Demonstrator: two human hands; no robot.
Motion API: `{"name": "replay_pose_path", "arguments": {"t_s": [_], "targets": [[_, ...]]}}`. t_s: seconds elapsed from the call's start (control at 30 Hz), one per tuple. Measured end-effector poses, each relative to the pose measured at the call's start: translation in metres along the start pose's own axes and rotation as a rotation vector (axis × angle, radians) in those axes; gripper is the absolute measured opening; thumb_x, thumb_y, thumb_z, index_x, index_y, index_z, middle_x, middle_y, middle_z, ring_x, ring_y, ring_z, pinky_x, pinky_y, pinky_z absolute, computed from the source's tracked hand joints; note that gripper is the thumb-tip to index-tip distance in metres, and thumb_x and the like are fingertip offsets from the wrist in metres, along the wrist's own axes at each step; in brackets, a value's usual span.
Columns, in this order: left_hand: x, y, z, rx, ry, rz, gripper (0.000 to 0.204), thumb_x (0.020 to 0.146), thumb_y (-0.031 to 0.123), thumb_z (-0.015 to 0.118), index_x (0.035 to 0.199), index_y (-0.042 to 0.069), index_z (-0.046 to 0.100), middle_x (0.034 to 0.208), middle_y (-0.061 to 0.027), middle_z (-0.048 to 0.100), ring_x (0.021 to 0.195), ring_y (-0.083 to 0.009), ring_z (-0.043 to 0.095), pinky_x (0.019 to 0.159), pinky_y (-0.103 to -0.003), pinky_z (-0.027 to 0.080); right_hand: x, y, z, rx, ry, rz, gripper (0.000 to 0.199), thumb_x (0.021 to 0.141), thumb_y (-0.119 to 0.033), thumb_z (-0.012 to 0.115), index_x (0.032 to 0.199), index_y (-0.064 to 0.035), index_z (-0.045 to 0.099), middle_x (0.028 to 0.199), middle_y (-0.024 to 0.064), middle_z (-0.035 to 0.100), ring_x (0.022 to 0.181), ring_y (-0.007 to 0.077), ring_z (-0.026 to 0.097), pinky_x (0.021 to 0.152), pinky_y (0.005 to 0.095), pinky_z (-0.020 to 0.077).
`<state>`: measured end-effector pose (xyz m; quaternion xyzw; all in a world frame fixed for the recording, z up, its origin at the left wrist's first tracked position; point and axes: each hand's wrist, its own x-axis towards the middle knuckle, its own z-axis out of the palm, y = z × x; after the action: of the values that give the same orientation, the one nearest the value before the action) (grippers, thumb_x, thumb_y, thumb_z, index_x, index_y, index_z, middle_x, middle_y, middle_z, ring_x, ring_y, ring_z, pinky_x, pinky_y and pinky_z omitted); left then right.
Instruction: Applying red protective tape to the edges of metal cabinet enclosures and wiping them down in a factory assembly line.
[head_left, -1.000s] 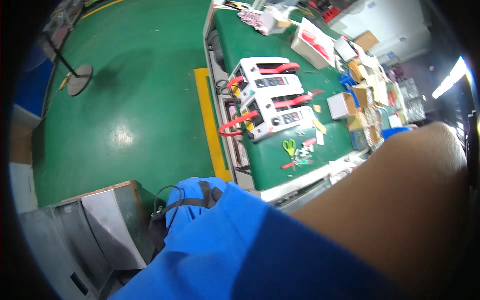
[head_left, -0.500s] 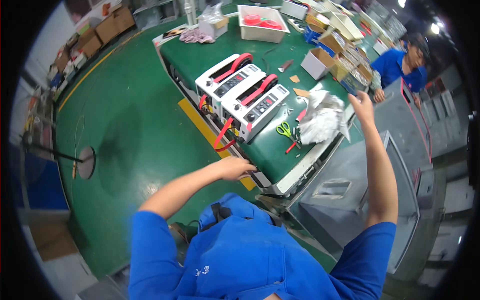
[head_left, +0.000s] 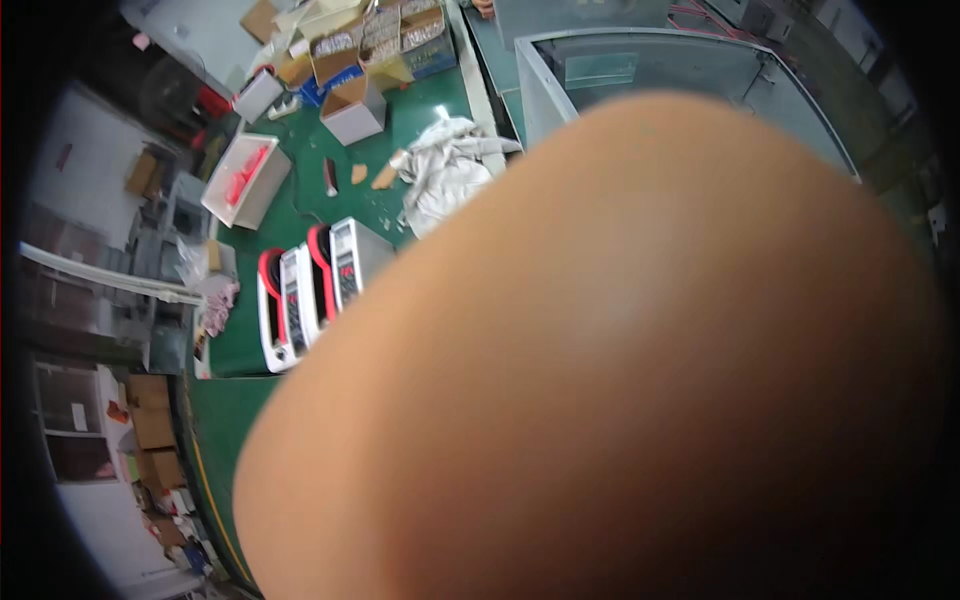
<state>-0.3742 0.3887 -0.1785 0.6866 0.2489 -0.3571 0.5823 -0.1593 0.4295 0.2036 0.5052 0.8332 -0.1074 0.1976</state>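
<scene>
our arm (head_left: 620,370) has swung up close and now hides most of the green surface (head_left: 400,130). we cannot tell what our fingers do. the white machines (head_left: 310,290) sit untouched.

Green bench (head_left: 300,215): 2 white devices (head_left: 310,295), rag (head_left: 445,170).

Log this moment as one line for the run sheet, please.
view: mostly blocked by a bare arm close to the lens | hands: not in view | bench: white-and-red devices, crumpled white cloth, open cardboard boxes
</scene>
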Motion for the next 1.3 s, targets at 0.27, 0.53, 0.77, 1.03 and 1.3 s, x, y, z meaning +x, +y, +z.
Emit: {"name": "replay_pose_path", "arguments": {"t_s": [0.27,0.53,0.77,1.03,1.3], "targets": [[-0.012,0.013,0.030,-0.057,-0.063,0.091,0.030,0.082,0.013,0.056,0.109,0.000,0.054,0.087,-0.0084,0.062,0.064,-0.0119,0.057,0.057,-0.025,0.048,0.001,-0.015,0.007,-0.005,-0.014,-0.007,0.021,0.070,-0.020,0.061,0.087,-0.0090,0.065,0.085,0.0086,0.063,0.078,0.0239,0.062,0.061,0.0371,0.0486],[-0.017,-0.009,-0.095,-0.605,0.968,0.198,0.029,0.081,0.012,0.056,0.106,-0.003,0.055,0.085,-0.0078,0.062,0.059,-0.0112,0.055,0.054,-0.024,0.047,0.007,-0.013,0.029,0.032,0.076,-0.008,0.019,0.071,-0.017,0.061,0.089,-0.0101,0.064,0.090,0.0074,0.062,0.083,0.0223,0.061,0.062,0.0363,0.0487],[-0.005,-0.012,-0.157,-0.757,1.354,0.481,0.039,0.083,0.017,0.057,0.117,0.002,0.046,0.103,-0.0059,0.054,0.085,-0.0137,0.053,0.067,-0.027,0.045,-0.035,-0.021,0.189,0.828,0.458,0.253,0.031,0.081,-0.027,0.052,0.105,-0.0065,0.051,0.097,0.0160,0.057,0.094,0.0319,0.054,0.078,0.0407,0.0444],[-0.022,-0.004,-0.249,-0.419,1.604,0.577,0.033,0.077,0.023,0.066,0.103,0.004,0.058,0.107,-0.0094,0.055,0.098,-0.0187,0.049,0.085,-0.031,0.039,-0.113,-0.136,0.451,1.767,0.391,1.424,0.021,0.082,-0.018,0.051,0.093,-0.0019,0.056,0.080,0.0084,0.060,0.062,0.0144,0.058,0.054,0.0273,0.0487],[-0.041,-0.074,-0.243,-0.256,1.308,0.540,0.009,0.083,0.010,0.056,0.077,0.003,0.055,0.078,-0.0051,0.058,0.078,-0.0135,0.054,0.070,-0.026,0.042,-0.120,-0.168,0.448,2.001,0.652,1.627,0.020,0.083,-0.017,0.050,0.092,0.0002,0.056,0.078,0.0086,0.060,0.064,0.0135,0.059,0.055,0.0246,0.0485]]}}
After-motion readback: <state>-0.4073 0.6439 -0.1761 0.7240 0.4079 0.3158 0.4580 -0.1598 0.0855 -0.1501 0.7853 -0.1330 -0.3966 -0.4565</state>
